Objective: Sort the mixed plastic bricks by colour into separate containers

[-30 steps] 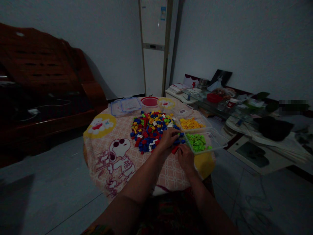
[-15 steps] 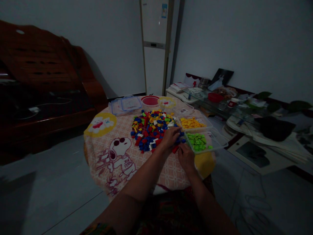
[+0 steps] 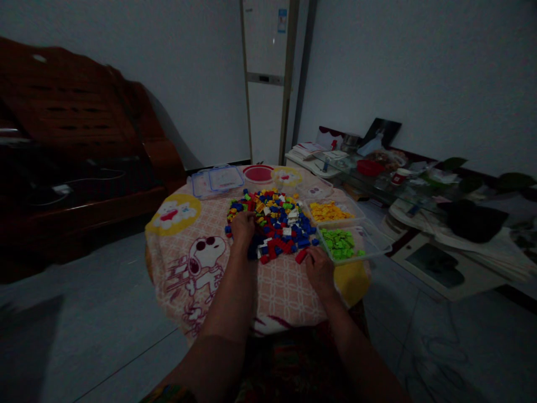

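A pile of mixed building blocks [image 3: 274, 221] in red, blue, yellow, white and green lies on the round table's patterned cloth [image 3: 285, 291]. My left hand [image 3: 243, 226] is over the pile's left side, fingers pointing down among the blocks; its fingertips are too dark to make out. At the pile's near right edge, my right hand [image 3: 319, 268] has its fingers closed at a red block [image 3: 301, 256]. Beside it stands a clear box of green blocks [image 3: 339, 243], and behind that one a clear box of yellow blocks [image 3: 329, 211].
Clear lids with blue rims [image 3: 225, 177] and a round red-pink item [image 3: 258, 173] lie at the table's far side. To the right, a cluttered glass shelf [image 3: 356, 168] holds a red bowl [image 3: 370, 167] and a cup [image 3: 400, 177]. A wooden bench [image 3: 84, 123] stands left.
My left hand has moved left, from the pile's right side near my right hand to its left side. My right hand has hardly moved.
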Tool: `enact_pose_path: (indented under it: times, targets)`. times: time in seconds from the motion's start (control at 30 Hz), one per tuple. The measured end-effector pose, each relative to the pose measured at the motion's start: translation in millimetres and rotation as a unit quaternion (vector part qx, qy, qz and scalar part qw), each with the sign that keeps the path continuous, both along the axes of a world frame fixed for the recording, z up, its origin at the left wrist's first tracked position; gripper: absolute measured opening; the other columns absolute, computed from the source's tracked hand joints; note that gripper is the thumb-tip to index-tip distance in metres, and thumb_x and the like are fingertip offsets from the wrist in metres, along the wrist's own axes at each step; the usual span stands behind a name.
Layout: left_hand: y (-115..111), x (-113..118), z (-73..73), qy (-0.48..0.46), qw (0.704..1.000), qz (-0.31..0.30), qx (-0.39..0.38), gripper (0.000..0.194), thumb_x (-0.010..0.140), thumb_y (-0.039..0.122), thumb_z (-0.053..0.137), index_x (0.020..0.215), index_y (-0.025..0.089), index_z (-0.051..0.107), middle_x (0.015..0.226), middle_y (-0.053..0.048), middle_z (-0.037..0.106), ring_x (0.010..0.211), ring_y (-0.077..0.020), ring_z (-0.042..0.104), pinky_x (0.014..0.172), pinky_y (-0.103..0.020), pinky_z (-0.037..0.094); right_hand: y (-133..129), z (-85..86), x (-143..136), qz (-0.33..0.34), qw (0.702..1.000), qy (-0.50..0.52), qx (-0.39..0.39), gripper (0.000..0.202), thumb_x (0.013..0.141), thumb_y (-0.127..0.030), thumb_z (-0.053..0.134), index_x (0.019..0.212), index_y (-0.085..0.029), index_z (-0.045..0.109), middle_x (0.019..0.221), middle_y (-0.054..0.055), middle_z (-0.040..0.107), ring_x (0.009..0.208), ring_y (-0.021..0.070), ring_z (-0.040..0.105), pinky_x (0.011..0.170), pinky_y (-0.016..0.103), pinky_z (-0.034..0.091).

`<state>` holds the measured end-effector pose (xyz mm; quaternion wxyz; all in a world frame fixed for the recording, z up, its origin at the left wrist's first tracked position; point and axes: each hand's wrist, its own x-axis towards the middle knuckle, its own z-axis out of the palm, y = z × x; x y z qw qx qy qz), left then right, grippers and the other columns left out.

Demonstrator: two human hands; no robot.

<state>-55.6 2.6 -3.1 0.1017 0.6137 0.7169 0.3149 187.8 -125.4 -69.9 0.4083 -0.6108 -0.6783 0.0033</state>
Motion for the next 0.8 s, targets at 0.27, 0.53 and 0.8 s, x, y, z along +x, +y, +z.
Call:
enact_pose_path:
  times: [0.27,0.53,0.8]
  targets:
    - [-3,3,3.7,-0.012,1.0,-0.015,0.01,0.03,0.085,0.017,0.06,0.108,0.02,0.079,0.11,-0.007,0.078,0.107,-0.0238,0.07,0.095,-0.031,0.051,-1,1.8,0,0.003,1.0,0.003,-0.002,0.03,0.091,-0.014,0.045,0.099,-0.02,0.073,0.106,0.01,0.073,0.101,0.0221,0.065,0.095,0.034,0.05]
    - [-1,1,-5.3,0.028,1.0,0.0,-0.011,0.037,0.089,0.021,0.053,0.117,0.024,0.078,0.115,-0.009,0.076,0.11,-0.0271,0.068,0.093,-0.035,0.05,-1,2.5,0,0.003,1.0,-0.004,0.0,0.03,0.092,-0.014,0.045,0.099,-0.02,0.073,0.105,0.009,0.073,0.101,0.0214,0.065,0.095,0.033,0.05]
    - [-3,-13,-4.8,0.058,0.997,0.041,-0.002,0.032,0.086,0.02,0.055,0.106,0.022,0.08,0.124,-0.013,0.069,0.118,-0.0321,0.057,0.098,-0.041,0.044,0,0.7,-1,0.001,1.0,0.002,-0.003,0.031,0.091,-0.013,0.045,0.099,-0.022,0.074,0.104,0.008,0.073,0.101,0.0216,0.065,0.095,0.034,0.05]
